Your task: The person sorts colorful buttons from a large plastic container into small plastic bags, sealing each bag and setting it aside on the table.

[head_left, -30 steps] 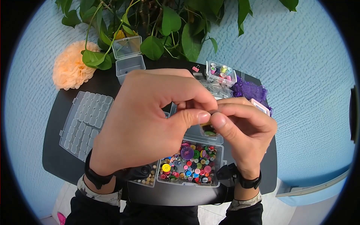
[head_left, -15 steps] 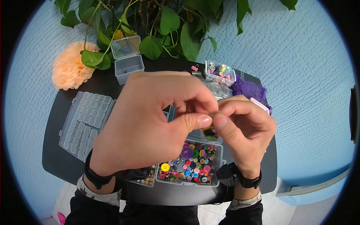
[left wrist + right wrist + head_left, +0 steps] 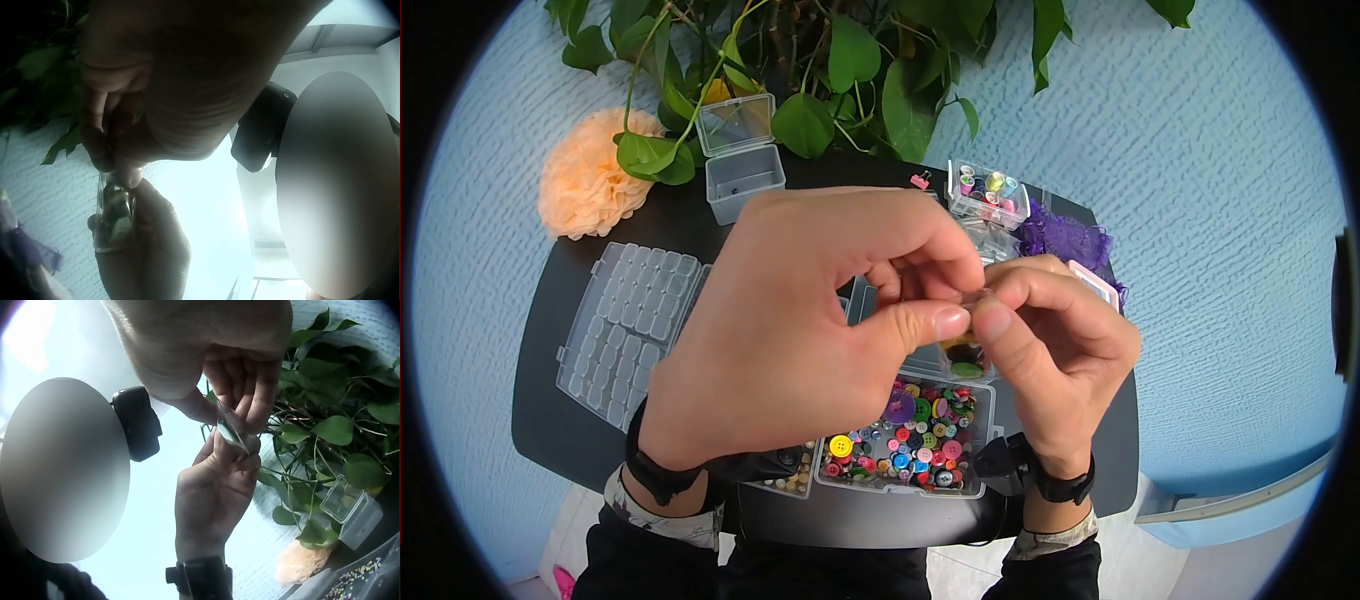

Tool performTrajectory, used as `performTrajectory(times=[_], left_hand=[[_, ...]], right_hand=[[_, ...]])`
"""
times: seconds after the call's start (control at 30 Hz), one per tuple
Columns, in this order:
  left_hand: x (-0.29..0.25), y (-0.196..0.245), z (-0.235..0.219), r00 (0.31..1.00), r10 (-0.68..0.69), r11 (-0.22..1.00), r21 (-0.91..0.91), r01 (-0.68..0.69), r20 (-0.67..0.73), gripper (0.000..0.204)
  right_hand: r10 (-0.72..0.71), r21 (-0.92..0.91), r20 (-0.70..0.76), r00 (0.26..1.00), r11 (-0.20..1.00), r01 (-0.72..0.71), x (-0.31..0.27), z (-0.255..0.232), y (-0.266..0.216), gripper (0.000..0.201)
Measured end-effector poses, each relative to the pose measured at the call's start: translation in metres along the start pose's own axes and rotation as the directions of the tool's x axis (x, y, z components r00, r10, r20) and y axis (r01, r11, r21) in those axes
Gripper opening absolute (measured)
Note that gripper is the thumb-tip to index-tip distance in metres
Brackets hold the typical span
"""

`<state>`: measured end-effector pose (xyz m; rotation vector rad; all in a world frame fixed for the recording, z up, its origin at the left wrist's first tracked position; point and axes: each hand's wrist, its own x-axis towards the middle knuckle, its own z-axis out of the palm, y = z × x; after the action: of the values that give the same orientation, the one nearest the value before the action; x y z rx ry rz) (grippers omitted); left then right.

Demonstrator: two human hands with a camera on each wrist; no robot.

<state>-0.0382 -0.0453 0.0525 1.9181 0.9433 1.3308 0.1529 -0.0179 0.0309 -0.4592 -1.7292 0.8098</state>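
A small clear plastic bag with green, dark and yellowish pieces inside hangs between the two hands, over the back edge of the button box. My left hand pinches its top edge between thumb and forefinger. From the other side, my right hand pinches the same edge, the two thumb tips side by side. In the left wrist view the bag shows its see-through face; in the right wrist view the bag is seen at a slant. The fingers hide its top edge.
Below the hands lies an open clear box of colourful buttons, beside a tray of beads. A lidded compartment case lies left. Behind stand an open clear box, a box of thread spools, purple lace and a plant.
The bag has moved slightly down and to the right, and the thumb tips have shifted a little with it. Both hands keep pinching its top edge.
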Motion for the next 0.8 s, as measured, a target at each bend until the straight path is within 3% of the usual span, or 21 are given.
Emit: performTrajectory(times=[0.23, 0.3, 0.47, 0.57, 0.63, 0.77, 0.8], left_hand=[[-0.001, -0.001, 0.004, 0.999, -0.039, 0.99, -0.139, 0.035, -0.027, 0.016], [-0.001, -0.001, 0.003, 0.999, -0.025, 0.986, -0.163, 0.02, -0.028, 0.017], [0.0, 0.002, 0.003, 0.998, -0.026, 0.97, -0.241, 0.014, -0.049, 0.02], [0.002, 0.004, 0.004, 0.99, -0.116, 0.925, -0.372, 0.078, -0.08, 0.022], [0.005, 0.007, 0.002, 0.958, -0.285, 0.888, -0.386, 0.25, -0.037, 0.024], [0.005, 0.007, 0.004, 0.954, -0.298, 0.874, -0.411, 0.261, -0.028, 0.025], [0.005, 0.004, 0.006, 0.966, -0.245, 0.893, -0.407, 0.192, -0.081, 0.025]], right_hand=[[0.049, 0.055, -0.049, 0.998, 0.997, -0.046, -0.001, 0.0, -0.003, 0.012], [-0.025, 0.029, -0.03, 0.999, 0.999, 0.026, 0.0, 0.0, 0.0, 0.013], [-0.023, 0.073, -0.037, 0.999, 0.997, 0.026, -0.002, -0.002, 0.001, 0.015], [-0.039, 0.14, -0.076, 0.996, 0.989, 0.05, -0.003, -0.002, 0.005, 0.016], [-0.047, 0.166, -0.094, 0.994, 0.984, 0.062, -0.003, -0.001, 0.006, 0.017], [-0.052, 0.196, -0.122, 0.991, 0.978, 0.075, -0.003, 0.0, 0.007, 0.015], [-0.052, 0.197, -0.132, 0.99, 0.977, 0.078, -0.003, 0.0, 0.007, 0.015]])
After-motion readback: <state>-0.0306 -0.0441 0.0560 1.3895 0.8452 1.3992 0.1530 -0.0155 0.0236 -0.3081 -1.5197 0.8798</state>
